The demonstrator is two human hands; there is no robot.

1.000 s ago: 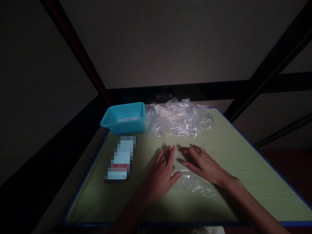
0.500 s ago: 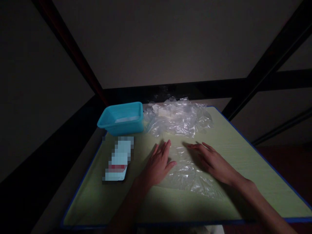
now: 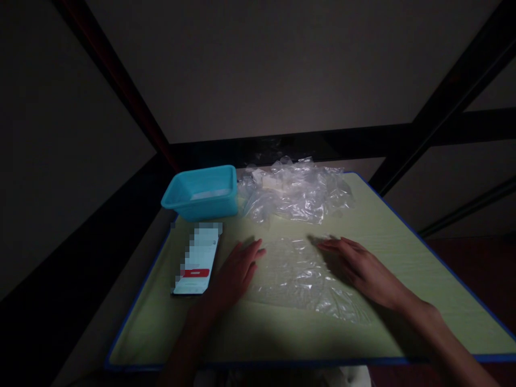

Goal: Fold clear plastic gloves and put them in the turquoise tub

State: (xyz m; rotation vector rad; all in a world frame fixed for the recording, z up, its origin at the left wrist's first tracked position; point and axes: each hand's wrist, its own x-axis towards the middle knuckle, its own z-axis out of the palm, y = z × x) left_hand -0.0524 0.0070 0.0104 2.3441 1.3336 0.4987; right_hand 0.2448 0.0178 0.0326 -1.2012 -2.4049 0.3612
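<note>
A clear plastic bag (image 3: 298,277) lies flat on the table, wrinkled toward its lower right. My left hand (image 3: 237,271) is at the bag's left edge, palm down, fingers stretched out and holding nothing. On the bag's other side, my right hand (image 3: 358,266) is open too, its fingers extended over the upper right edge. Whether either hand presses on the plastic I cannot tell. A phone (image 3: 197,260) with a lit screen and a red button lies just left of my left hand; part of its screen is blurred out.
A turquoise plastic basket (image 3: 221,206) stands at the back left, something white inside. Beside it is a heap of crumpled clear plastic bags (image 3: 302,191) with whitish pieces among them. The yellow-green table (image 3: 403,258) has a blue edge and meets a wall behind.
My left hand has slid left from the bag toward the phone, uncovering more of the plastic. My right hand has shifted slightly right. The view has moved a little.
</note>
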